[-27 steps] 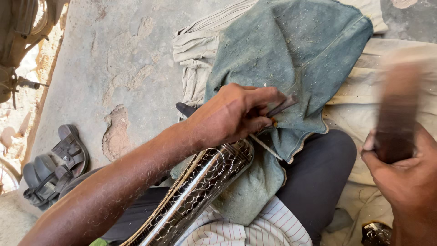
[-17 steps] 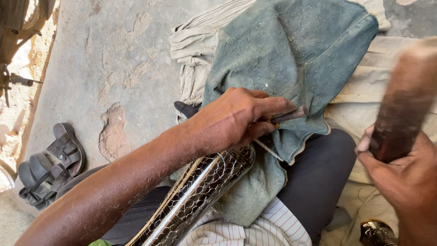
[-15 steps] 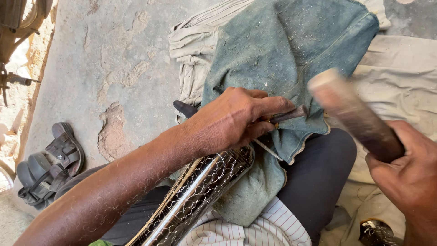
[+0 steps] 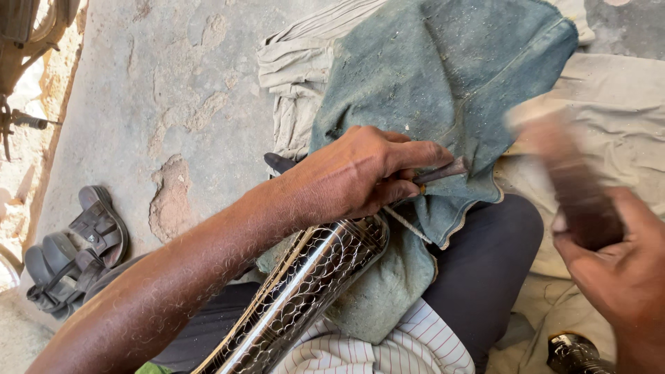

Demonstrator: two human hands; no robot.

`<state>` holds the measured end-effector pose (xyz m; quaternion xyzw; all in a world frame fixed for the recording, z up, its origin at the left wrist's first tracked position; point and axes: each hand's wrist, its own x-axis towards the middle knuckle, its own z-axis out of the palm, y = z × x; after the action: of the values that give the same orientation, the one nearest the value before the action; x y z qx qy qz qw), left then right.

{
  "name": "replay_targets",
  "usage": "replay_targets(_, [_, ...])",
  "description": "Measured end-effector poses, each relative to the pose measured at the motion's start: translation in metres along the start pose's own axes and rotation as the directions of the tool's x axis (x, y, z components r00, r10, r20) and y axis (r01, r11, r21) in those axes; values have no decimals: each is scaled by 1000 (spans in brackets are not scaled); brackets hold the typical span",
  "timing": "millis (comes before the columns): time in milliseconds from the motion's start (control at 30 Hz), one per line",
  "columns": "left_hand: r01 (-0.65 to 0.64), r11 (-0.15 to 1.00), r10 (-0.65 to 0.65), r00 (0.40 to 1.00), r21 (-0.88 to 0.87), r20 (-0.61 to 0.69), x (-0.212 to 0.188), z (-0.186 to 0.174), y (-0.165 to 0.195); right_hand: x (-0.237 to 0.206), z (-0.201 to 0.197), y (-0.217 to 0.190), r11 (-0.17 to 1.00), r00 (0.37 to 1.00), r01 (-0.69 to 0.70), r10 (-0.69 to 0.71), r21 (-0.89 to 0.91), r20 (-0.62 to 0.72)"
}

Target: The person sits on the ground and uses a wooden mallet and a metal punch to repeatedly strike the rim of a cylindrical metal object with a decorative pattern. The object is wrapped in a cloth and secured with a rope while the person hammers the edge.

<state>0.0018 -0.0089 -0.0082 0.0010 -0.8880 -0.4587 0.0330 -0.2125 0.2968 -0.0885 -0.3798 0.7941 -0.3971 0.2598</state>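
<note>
The right hand [image 4: 627, 277] is swinging the mallet [image 4: 568, 173] down and leftward toward the punch [image 4: 443, 171]; its blurred head is coming nearer the punch tip than a moment ago, the hand rising slightly in view.

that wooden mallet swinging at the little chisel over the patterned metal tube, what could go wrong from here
1. The mallet in the right hand is motion-blurred; the chisel end it would strike juts just past the left hand fingers, so a miss could hit them.
2. The metal tube lies on a cloth across the lap, unclamped; it might roll and mar the pattern.
</note>
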Motion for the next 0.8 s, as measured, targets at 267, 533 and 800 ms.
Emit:
replay_targets(267, [-70, 998, 70, 998, -3, 1, 3, -1, -7, 2, 7, -25, 998, 999, -25, 27, 55, -23])
replay_targets(533, [35, 998, -31, 997, -50, 77, 5, -6, -4, 0, 10, -27, 999, 999, -39, 39, 13, -33])
replay_targets(800, [22, 996, -14, 996, -89, 92, 4, -9, -8, -9, 22, -21, 987, 980, -159, 158, -4, -119])
